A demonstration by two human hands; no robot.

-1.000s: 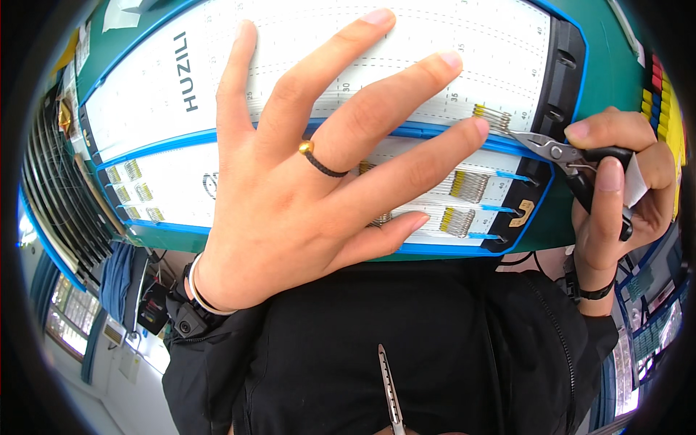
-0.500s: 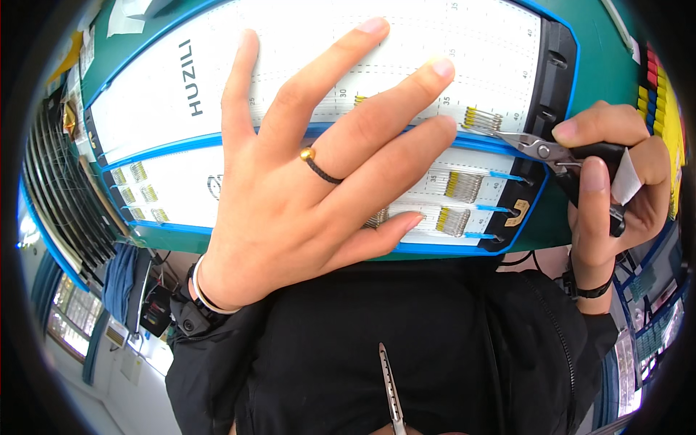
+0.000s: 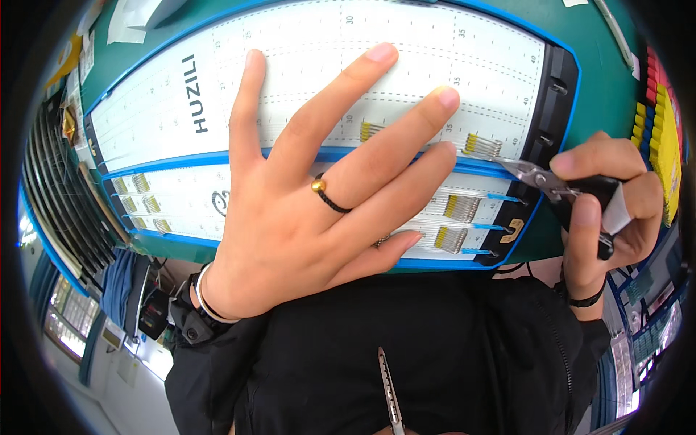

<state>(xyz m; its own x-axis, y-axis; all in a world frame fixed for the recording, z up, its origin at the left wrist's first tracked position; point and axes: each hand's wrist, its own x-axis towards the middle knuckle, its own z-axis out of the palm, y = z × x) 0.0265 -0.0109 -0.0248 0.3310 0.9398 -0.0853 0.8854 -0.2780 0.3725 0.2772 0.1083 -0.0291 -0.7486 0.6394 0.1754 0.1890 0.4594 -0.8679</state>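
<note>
My left hand (image 3: 312, 196) lies spread flat across a long, blue-edged case (image 3: 290, 87) with white ruled boards, holding nothing. It hides part of the middle. My right hand (image 3: 609, 196) grips black-handled pliers (image 3: 535, 176), a pale tab showing by the handle. Their narrow tips reach the right end of a row of small wire pieces with yellow ends (image 3: 481, 145), which look like tied fishing hooks. Just left of it, partly behind my fingers, sits a similar yellow-ended row (image 3: 372, 131). More rows (image 3: 462, 208) and clear lines with blue ends occupy the lower board.
The case rests on a green table (image 3: 602, 94). Stacked yellow, red and blue pieces (image 3: 663, 138) stand at the right, a row of dark curved edges (image 3: 65, 188) at the left. A slim metal clip (image 3: 390, 391) shows against my black clothing.
The case and both hands appear lower in view. The pliers' tips have drawn slightly right along the yellow-ended row. My left hand remains spread on the boards.
</note>
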